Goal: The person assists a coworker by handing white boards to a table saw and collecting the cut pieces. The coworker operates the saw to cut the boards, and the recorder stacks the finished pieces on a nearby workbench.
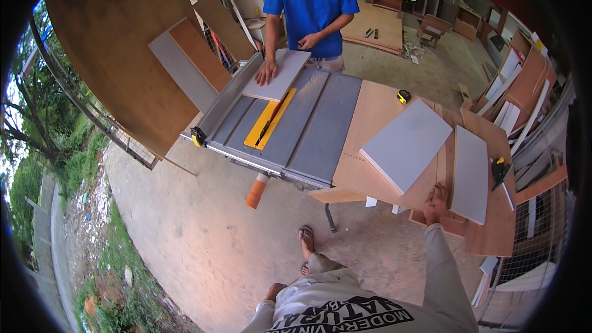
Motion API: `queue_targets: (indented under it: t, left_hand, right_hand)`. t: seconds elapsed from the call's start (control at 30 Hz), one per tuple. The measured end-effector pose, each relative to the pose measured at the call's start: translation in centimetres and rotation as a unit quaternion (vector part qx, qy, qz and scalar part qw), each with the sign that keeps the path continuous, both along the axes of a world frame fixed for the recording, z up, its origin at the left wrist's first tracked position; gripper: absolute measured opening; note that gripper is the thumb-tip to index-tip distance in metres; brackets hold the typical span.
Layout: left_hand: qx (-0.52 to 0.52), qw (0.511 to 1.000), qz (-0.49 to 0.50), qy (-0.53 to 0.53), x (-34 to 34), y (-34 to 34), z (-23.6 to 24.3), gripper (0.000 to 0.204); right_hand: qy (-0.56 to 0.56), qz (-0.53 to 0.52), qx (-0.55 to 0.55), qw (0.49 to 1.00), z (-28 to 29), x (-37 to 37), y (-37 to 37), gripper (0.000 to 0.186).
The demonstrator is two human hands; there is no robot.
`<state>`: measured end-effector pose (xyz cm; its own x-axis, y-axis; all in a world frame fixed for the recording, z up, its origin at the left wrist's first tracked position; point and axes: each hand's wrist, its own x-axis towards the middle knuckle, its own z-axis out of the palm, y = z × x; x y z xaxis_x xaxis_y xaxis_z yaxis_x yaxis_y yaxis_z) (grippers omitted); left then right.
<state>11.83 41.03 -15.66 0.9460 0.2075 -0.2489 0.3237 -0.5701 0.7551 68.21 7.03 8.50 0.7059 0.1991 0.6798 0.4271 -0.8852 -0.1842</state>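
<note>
My right hand [436,204] rests at the front edge of the plywood side table [376,102], its fingers spread and slightly bent, holding nothing that I can see. It lies in the gap between a stack of white boards [410,145] and another white board [469,176]. My left hand [275,291] hangs low beside my body, its fingers mostly hidden. Across the table saw [320,126], a person in a blue shirt [311,9] presses one hand on a white board [280,74]. That board lies by the fence, just behind the yellow blade insert [270,120].
The saw blade [266,128] shows in the insert's slot. A yellow-black tape measure [404,96] sits on the side table, a dark tool with yellow [499,169] at its right. Large plywood [117,43] leans at left. An orange-tipped pipe [255,192] juts below the saw.
</note>
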Motion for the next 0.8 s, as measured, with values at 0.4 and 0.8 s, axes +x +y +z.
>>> queue_targets:
  t: [0.4,0.8]
  left_hand:
    - [-0.006,1.0,0.02,0.018,-0.4,-0.4,0.8,0.02]
    - [0.04,0.999,-0.034,0.016,-0.8,0.1,-0.3,0.028]
  right_hand:
    - [0.017,-0.005,0.01,1.0,0.4,-0.3,0.2,0.014]
    - [0.043,-0.01,0.017,0.999,0.4,-0.2,0.3,0.014]
